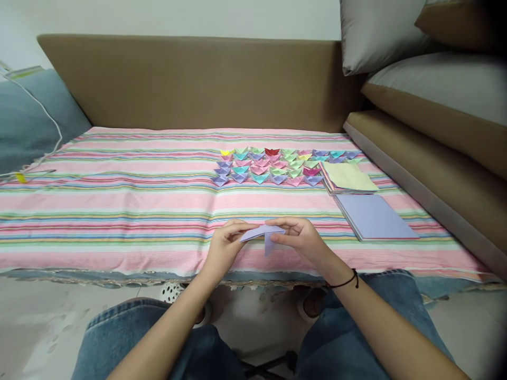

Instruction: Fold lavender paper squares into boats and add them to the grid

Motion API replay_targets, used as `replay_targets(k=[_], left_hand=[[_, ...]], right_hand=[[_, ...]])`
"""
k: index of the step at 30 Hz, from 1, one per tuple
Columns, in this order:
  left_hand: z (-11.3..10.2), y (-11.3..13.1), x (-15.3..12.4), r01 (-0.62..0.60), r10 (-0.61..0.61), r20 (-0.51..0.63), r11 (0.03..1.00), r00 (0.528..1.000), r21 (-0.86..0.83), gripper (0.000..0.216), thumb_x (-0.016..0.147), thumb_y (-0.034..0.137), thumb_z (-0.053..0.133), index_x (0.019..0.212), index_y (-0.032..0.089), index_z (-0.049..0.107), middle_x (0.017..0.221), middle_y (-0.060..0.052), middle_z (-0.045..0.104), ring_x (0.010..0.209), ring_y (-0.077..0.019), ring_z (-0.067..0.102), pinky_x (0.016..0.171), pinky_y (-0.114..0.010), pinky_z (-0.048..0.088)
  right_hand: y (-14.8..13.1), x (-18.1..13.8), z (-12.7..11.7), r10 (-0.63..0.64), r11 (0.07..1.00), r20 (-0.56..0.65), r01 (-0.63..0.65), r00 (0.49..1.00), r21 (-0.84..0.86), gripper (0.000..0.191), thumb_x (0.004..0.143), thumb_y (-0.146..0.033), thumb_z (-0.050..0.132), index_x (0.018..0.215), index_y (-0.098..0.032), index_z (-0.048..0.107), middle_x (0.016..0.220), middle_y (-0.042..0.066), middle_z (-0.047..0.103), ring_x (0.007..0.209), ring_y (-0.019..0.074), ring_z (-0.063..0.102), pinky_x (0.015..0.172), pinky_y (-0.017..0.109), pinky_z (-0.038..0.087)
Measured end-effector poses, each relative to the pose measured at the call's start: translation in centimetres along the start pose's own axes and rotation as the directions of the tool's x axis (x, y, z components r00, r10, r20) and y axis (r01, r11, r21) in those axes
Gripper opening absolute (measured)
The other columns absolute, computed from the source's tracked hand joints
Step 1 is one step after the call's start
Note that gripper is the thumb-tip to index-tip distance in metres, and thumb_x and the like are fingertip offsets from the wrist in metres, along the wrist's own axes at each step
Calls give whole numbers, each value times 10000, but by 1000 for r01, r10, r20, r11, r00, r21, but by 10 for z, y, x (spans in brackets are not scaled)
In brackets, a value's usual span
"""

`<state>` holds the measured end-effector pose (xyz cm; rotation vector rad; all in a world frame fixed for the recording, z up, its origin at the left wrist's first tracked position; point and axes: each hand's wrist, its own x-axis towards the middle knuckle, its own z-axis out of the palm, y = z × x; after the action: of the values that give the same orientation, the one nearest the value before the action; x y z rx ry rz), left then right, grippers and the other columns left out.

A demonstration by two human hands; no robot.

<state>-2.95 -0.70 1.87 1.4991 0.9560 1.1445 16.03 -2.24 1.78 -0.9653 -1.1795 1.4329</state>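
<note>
Between my two hands is a pale purple sheet of folded paper (257,232), held just above the front of the striped cloth. My left hand (227,240) pinches its left end. On the other end, my right hand (297,237) grips with the thumb below and fingers above, and a flap hangs down beside that thumb. Beyond the hands, rows of small folded paper boats (260,170) in many colours stand on the cloth. To the right lie a stack of purple paper (376,216) and a stack with a pale yellow sheet (350,176) on top.
The pink striped cloth (99,200) covers the seat, backed by a brown backrest (198,84). Large grey and brown cushions (431,137) pile up at the right. Scissors (39,171) and a white cable (43,111) lie at the far left. My knees are below the front edge.
</note>
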Motion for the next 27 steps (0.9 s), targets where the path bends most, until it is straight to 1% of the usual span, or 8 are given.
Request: replay_targets(k=[3, 5, 7, 10, 12, 20, 23, 27], left_hand=[[1, 0, 0, -75, 82, -66, 992, 994, 101, 102, 727, 234, 671, 797, 231, 745, 837, -50, 622, 856, -190, 581, 769, -289, 472], [1, -1, -1, -75, 84, -80, 991, 993, 110, 93, 733, 253, 668, 788, 220, 735, 910, -56, 621, 910, -199, 572, 784, -285, 463], [3, 0, -1, -36, 43, -65, 994, 997, 103, 99, 739, 280, 664, 753, 198, 719, 870, -52, 636, 856, -192, 582, 740, -271, 461], [6, 3, -3, 69, -66, -28, 993, 997, 98, 188, 740, 333, 659, 649, 169, 669, 607, -5, 591, 595, -136, 535, 576, -240, 417], [9, 7, -4, 122, -122, -4, 990, 992, 72, 241, 736, 365, 656, 608, 162, 642, 540, 9, 568, 535, -120, 508, 536, -233, 396], [14, 7, -6, 226, -226, -1, 974, 974, -22, 264, 688, 384, 701, 569, 161, 626, 556, -21, 654, 555, -146, 594, 566, -242, 450], [14, 5, -5, 251, -250, 22, 965, 968, -72, 257, 696, 383, 695, 582, 160, 637, 565, -23, 665, 572, -150, 616, 594, -246, 475], [14, 4, -4, 263, -262, 19, 962, 965, -71, 238, 683, 374, 707, 618, 153, 648, 556, -21, 661, 559, -145, 611, 580, -239, 468]], right_hand=[[0, 0, 2, -18, 997, -31, 16, 999, -75, 281, 635, -308, 762, 900, -219, 728, 890, 37, 717, 804, 205, 652, 723, 350, 542], [-1, 1, 3, -43, 990, -45, 37, 998, -133, 248, 662, -343, 737, 869, -208, 734, 823, 37, 713, 726, 192, 643, 666, 336, 538], [-3, 1, 3, -79, 979, -56, 66, 995, -193, 202, 679, -357, 719, 805, -200, 739, 738, 27, 695, 647, 167, 612, 592, 299, 513], [-5, 1, 4, -125, 961, -82, 100, 989, -259, 166, 695, -354, 702, 697, -190, 724, 593, 2, 618, 538, 124, 519, 482, 249, 430], [-6, 0, 5, -145, 953, -100, 112, 984, -280, 174, 702, -349, 692, 653, -183, 708, 539, -8, 567, 498, 106, 459, 445, 237, 381], [-5, 1, 7, -110, 968, -168, 68, 980, -240, 179, 629, -360, 729, 626, -183, 704, 586, 10, 621, 520, 122, 485, 449, 247, 397], [-6, 1, 9, -87, 974, -183, 45, 979, -223, 170, 624, -355, 729, 633, -186, 712, 586, 9, 628, 501, 119, 482, 447, 250, 398], [-5, 0, 9, -90, 980, -188, 54, 978, -192, 142, 632, -337, 728, 642, -196, 714, 634, 12, 664, 533, 137, 532, 491, 268, 427]])
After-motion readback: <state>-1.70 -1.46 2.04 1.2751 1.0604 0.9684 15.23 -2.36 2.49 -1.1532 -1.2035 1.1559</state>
